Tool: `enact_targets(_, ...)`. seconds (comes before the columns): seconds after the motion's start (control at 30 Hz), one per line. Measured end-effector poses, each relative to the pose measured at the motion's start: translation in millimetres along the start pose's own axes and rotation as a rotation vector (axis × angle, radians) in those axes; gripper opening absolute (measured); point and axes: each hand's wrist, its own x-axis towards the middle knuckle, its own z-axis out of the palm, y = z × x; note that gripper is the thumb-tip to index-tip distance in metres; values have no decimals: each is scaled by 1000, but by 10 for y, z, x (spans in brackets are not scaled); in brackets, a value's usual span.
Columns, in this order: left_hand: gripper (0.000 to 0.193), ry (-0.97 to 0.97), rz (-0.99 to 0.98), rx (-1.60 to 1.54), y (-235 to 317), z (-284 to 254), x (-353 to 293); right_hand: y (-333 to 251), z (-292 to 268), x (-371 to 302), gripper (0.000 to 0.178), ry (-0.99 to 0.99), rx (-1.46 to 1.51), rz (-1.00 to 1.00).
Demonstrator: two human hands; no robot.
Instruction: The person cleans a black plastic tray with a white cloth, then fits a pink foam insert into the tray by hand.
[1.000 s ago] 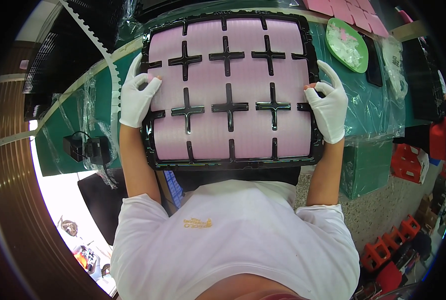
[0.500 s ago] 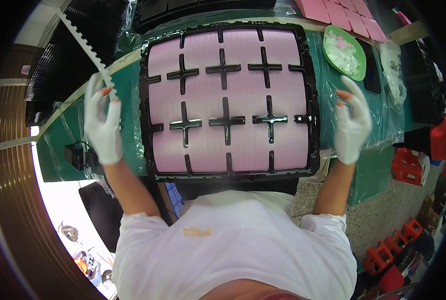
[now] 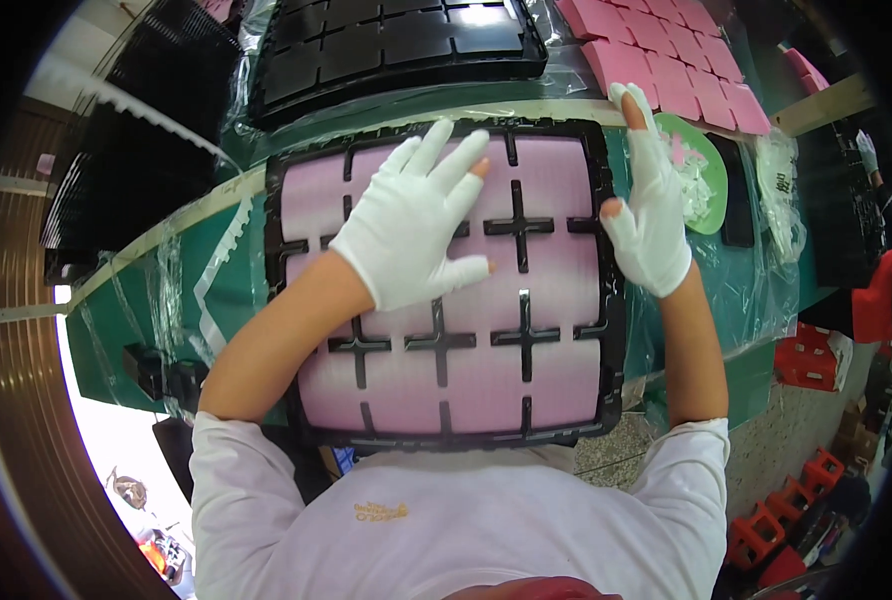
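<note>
Both hands are moving in off the sides, where they were hanging a half-second ago. Left hand (image 3: 411, 225) is now lying flat on the pink pads (image 3: 446, 380) in the upper middle of the black tray (image 3: 614, 330), fingers spread, grip fully open, holding nothing. Right hand (image 3: 651, 205) is resting open against the tray's upper right edge, grasping nothing either. Tray is sitting where it was on the green tabletop (image 3: 236, 310), just ahead of the chest. Reads as pressing the pads down into their compartments rather than carrying the tray. An empty black tray (image 3: 396, 45) is lying beyond it.
</note>
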Motion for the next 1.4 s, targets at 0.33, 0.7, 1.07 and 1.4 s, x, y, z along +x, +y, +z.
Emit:
enact_targets(0.33,92,-293,24,-17,-84,-82,35,48,-35,-19,108,-262,-79,-66)
enact_targets(0.7,93,-329,32,-29,-138,13,29,-349,34,3,106,-701,-201,4)
enact_targets(1.07,89,-273,16,-26,-138,9,-27,-439,212,36,99,-657,-364,49)
enact_targets(1.4,83,107,-160,27,-203,-50,-683,-492,307,28,99,-602,-553,8)
